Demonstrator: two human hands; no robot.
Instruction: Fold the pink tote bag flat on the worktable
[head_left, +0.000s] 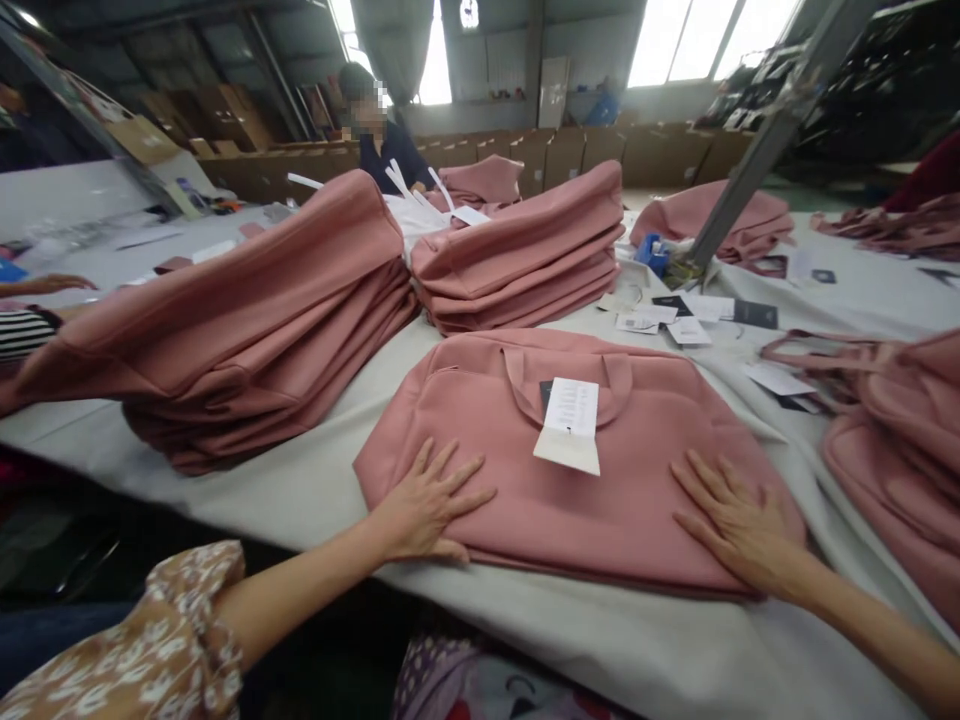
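Note:
A flat pink bag [592, 470] lies on the white table [315, 480] in front of me, handles pointing away. A white paper tag [570, 425] hangs from its handles and rests on the bag's face. My left hand [427, 505] presses flat on the bag's near left corner, fingers spread. On the near right corner lies my right hand [731, 525], also flat with fingers apart. Neither hand grips anything.
A tall stack of pink bags [247, 330] stands to the left, another stack [525, 255] behind. More pink bags [892, 440] lie at the right. Loose tags [675, 320] and a slanted metal post [772, 130] are beyond. A person [382, 140] works across the table.

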